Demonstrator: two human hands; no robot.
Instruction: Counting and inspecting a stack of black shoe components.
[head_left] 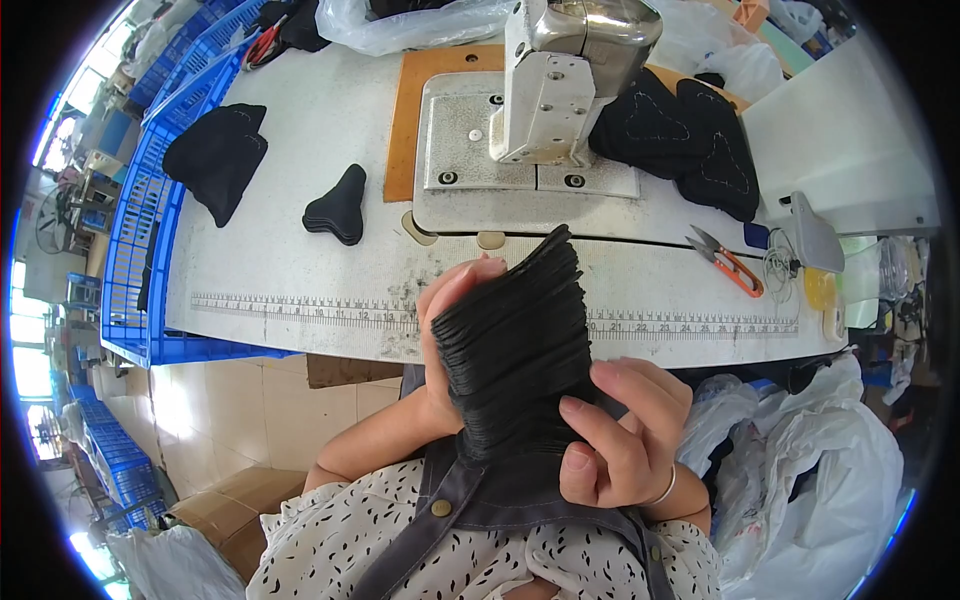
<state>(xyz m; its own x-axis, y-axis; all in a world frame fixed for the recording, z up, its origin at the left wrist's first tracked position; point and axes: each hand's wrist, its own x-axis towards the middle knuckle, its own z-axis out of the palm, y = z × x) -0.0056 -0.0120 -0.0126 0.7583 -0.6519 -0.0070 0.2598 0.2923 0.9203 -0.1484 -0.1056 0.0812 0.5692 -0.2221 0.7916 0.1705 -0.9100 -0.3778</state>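
A thick stack of black cut fabric pieces is held upright in front of my chest, its many layered edges fanned toward me. My left hand is wrapped round the stack's left side, fingers partly hidden behind it. At the lower right edge of the stack is my right hand, its fingers bent and apart. The fingertips are close to the fabric; whether they touch it I cannot tell. Beyond the stack, on the white table, lies a small pile of black three-lobed pieces.
A sewing machine stands at the far middle. Black stitched pieces lie to its right, near orange-handled thread snips. More black fabric lies at left beside a blue crate. White plastic bags bulge below the table at right.
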